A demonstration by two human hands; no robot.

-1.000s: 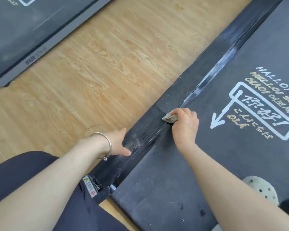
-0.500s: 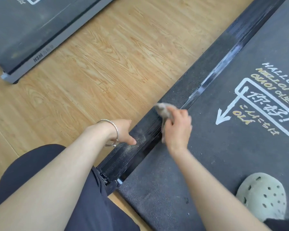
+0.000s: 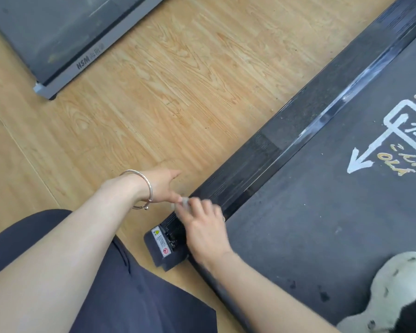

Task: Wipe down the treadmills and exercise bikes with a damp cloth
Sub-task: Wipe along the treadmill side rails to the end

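A black treadmill side rail (image 3: 296, 138) runs diagonally beside the dark belt (image 3: 322, 224). My right hand (image 3: 203, 227) grips a small pale cloth (image 3: 183, 203), blurred by motion, on the rail's near end just above the end cap (image 3: 162, 248). My left hand (image 3: 163, 186), with a silver bangle on the wrist, hovers over the floor at the rail's outer edge. Its fingers are relaxed and its fingertips reach right up to the cloth.
A second, grey-framed treadmill (image 3: 65, 42) lies at the top left across a strip of wooden floor (image 3: 178, 80). White and gold print (image 3: 394, 140) marks the belt. My pale perforated shoe (image 3: 394, 292) stands on the belt at the bottom right. My dark-trousered knee (image 3: 106, 284) is in front.
My right hand has dragged the cloth down the rail toward its near end. My left hand has slid off the rail to its outer edge. The view has shifted right.
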